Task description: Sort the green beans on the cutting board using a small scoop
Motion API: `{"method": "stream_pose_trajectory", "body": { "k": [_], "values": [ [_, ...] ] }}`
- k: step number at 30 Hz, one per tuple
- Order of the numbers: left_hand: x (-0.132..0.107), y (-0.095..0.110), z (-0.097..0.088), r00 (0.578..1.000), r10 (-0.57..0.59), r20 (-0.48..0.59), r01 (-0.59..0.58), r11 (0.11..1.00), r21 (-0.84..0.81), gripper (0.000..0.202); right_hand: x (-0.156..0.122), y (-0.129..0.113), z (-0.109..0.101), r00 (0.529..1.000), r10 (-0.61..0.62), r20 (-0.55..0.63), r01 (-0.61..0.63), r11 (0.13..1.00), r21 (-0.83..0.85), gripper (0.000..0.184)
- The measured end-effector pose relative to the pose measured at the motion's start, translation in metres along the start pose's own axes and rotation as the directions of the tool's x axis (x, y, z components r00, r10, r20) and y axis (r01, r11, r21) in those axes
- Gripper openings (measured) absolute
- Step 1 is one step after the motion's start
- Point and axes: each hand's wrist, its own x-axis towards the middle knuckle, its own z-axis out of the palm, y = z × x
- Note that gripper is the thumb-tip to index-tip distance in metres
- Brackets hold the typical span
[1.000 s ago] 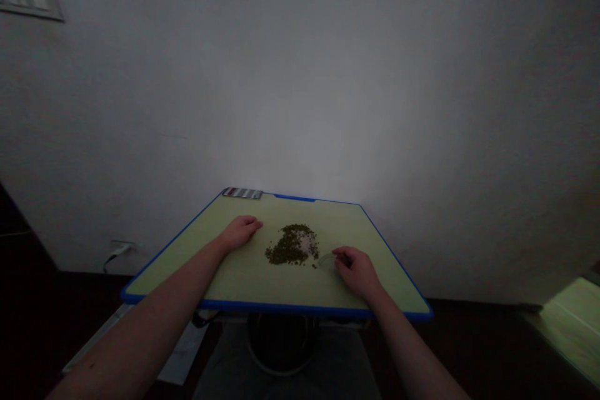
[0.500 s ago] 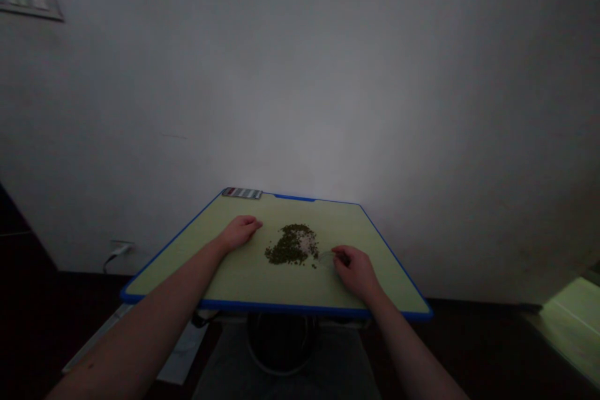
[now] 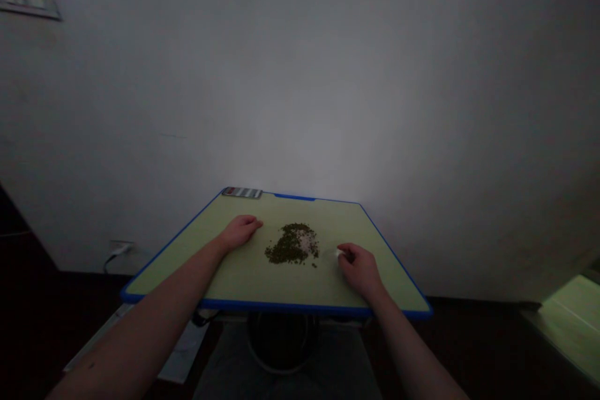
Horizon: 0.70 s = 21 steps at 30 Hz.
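Observation:
A loose heap of small green beans or grains is spread over the middle of the yellow-green tabletop. At its right side lies a patch of pale, whitish grains. My left hand rests on the table left of the heap, fingers curled together, with nothing seen in them. To the right of the heap, my right hand pinches a thin clear utensil, perhaps a spoon, pointing toward the heap. The dim light and blur hide its exact shape.
A phone lies at the table's far left corner. A blue rim runs round the tabletop. Under the near edge, a dark round pot or bowl sits at my lap. A grey wall stands right behind the table.
My right hand has shifted slightly to the right, drawing the clear utensil away from the heap's edge. My left hand and the heap look the same.

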Motion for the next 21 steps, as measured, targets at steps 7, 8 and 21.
{"method": "stream_pose_trajectory", "body": {
  "k": [7,8,21],
  "values": [
    [0.0009,-0.0022,0.0002,1.000,0.021,-0.014,-0.020,1.000,0.007,0.039,0.0022,0.0033,0.0026,0.999,0.021,-0.044,-0.022,0.999,-0.037,0.028],
    [0.0012,-0.0029,0.0003,1.000,0.024,-0.021,-0.024,1.000,0.010,0.039,0.0024,0.0038,0.0026,0.999,0.020,-0.043,-0.021,0.999,-0.026,0.029],
    [0.0012,-0.0018,0.0004,1.000,0.006,-0.010,-0.006,1.000,-0.020,0.038,0.0016,0.0027,0.0065,0.999,-0.036,0.024,0.036,0.999,-0.016,0.028]
  ]
}}
